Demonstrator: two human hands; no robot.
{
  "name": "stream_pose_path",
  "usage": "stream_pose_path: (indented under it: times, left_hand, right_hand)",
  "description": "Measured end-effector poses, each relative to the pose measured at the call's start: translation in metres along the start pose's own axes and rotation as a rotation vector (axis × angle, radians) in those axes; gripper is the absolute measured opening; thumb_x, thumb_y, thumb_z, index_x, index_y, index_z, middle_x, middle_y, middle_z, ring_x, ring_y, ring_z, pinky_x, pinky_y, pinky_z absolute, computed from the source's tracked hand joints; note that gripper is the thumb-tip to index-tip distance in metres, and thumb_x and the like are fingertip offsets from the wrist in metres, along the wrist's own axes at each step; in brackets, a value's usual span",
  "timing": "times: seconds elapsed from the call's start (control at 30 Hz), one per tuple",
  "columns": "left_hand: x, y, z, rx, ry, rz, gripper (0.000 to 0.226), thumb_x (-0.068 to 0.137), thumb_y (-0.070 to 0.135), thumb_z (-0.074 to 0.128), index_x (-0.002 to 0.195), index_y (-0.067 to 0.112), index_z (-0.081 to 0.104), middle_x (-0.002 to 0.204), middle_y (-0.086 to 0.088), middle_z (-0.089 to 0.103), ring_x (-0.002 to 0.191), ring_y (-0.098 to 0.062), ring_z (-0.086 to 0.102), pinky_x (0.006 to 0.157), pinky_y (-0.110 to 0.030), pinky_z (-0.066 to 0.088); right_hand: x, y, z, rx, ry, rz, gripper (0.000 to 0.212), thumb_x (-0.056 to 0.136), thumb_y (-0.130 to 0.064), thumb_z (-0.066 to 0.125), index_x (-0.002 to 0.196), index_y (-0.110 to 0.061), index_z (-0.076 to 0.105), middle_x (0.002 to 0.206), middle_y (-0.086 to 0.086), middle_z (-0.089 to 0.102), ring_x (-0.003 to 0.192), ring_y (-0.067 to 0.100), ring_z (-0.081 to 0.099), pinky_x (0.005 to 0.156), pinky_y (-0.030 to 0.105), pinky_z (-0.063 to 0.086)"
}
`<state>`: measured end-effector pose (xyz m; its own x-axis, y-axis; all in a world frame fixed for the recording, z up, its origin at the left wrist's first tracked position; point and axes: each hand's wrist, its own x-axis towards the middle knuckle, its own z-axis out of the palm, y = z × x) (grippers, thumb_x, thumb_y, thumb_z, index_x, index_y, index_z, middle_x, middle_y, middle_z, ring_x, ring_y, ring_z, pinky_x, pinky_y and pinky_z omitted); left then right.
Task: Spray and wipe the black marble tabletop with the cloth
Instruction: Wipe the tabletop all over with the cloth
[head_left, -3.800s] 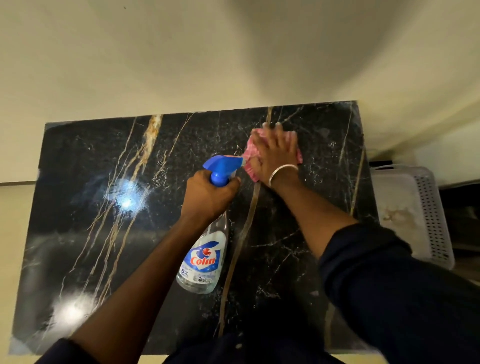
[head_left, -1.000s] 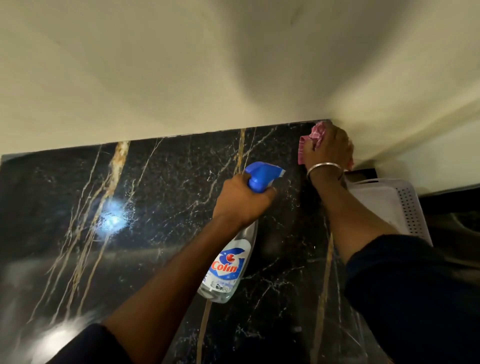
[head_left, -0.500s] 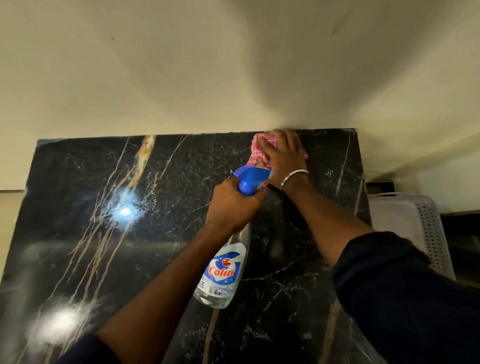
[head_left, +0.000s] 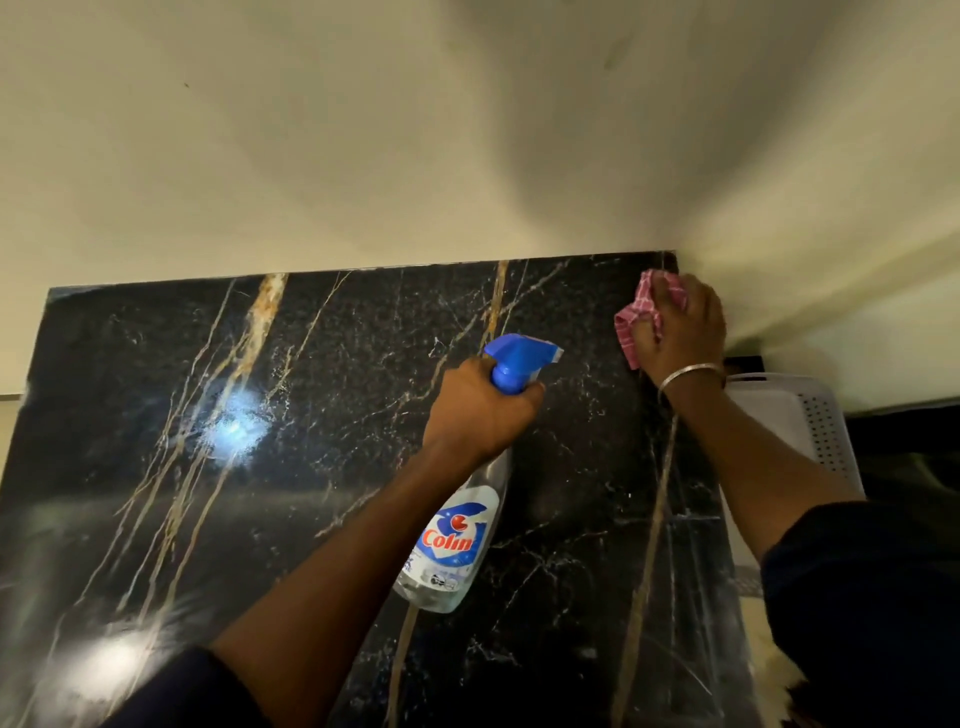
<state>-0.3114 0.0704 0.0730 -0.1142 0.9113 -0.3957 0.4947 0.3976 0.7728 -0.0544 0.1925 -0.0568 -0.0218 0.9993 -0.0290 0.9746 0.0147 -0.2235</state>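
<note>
Pink checked cloth (head_left: 636, 322) has slid from the middle of the back edge half a second ago to the far right corner of the black gold-veined marble desk (head_left: 260, 519). Right hand (head_left: 680, 332) fingers curl over it, pressing down. Left hand (head_left: 478, 410) fingers wrap the neck of the clear blue-headed spray bottle (head_left: 457, 540) over mid-desk; trigger pull unclear. Corner likely getting covered, left half probably still to wipe.

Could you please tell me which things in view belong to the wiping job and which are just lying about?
In use: black marble tabletop; spray bottle, gripped by the left hand; pink cloth, held by the right hand at the tabletop's far right corner.
Lying about: white perforated basket beside the tabletop's right edge.
</note>
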Motion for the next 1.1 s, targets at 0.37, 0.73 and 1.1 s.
stream_pose_path:
  times: [0.37, 0.73, 1.1]
  left_hand:
    - [-0.045, 0.011, 0.039, 0.098, -0.059, 0.056, 0.019, 0.079, 0.034, 0.07, 0.086, 0.019, 0.06, 0.068, 0.004, 0.062, 0.06, -0.008, 0.061, 0.056, -0.022, 0.048]
    - [-0.08, -0.008, 0.038, 0.067, -0.046, 0.054, 0.016, 0.08, 0.034, 0.071, 0.081, 0.022, 0.06, 0.062, 0.007, 0.06, 0.051, 0.0, 0.057, 0.049, -0.012, 0.04]
    - [-0.087, -0.027, 0.0, 0.024, 0.024, -0.098, 0.019, 0.082, 0.033, 0.071, 0.093, 0.02, 0.061, 0.072, 0.007, 0.062, 0.062, -0.005, 0.06, 0.054, -0.016, 0.042]
  right_hand:
    - [-0.187, 0.022, -0.013, -0.073, -0.115, -0.052, 0.071, 0.09, -0.056, 0.031, 0.153, -0.023, 0.029, 0.154, 0.015, 0.028, 0.143, 0.041, 0.018, 0.118, 0.059, 0.011]
    - [-0.231, 0.03, -0.017, -0.142, -0.175, -0.141, 0.07, 0.088, -0.054, 0.038, 0.151, -0.024, 0.029, 0.151, 0.016, 0.032, 0.14, 0.043, 0.025, 0.115, 0.063, 0.017]
    - [-0.025, -0.042, -0.016, -0.205, -0.326, 0.027, 0.066, 0.1, -0.052, 0.023, 0.156, -0.029, -0.003, 0.163, 0.016, 0.003, 0.147, 0.045, 0.001, 0.116, 0.065, 0.001]
